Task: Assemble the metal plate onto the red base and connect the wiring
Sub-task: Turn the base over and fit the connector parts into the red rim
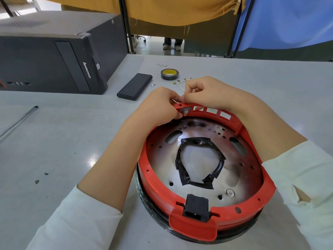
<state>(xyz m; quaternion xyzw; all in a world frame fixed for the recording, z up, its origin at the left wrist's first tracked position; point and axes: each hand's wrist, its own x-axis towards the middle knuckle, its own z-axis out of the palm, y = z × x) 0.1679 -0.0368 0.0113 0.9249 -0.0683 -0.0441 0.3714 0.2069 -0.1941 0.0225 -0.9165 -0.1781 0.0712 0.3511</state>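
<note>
A red base [156, 183] shaped like a ring lies on the grey table, with the round metal plate [239, 168] seated inside it. Black tape [182, 168] lines the plate's central opening. A black socket [196, 207] sits in the near rim. At the far rim, my left hand [160, 105] pinches a small metal terminal [185, 111] in a slot of the red wall. My right hand [209, 92] pinches a thin white wire [180, 86] just above the same spot. The wire runs back toward brass connectors [179, 81] on the table.
A roll of black tape [168, 73] and a dark flat power bank [135, 86] lie behind the base. A black desktop computer case [50, 58] stands at the left. A thin rod [18, 121] lies at the left edge. Blue and mustard cloths hang at the back.
</note>
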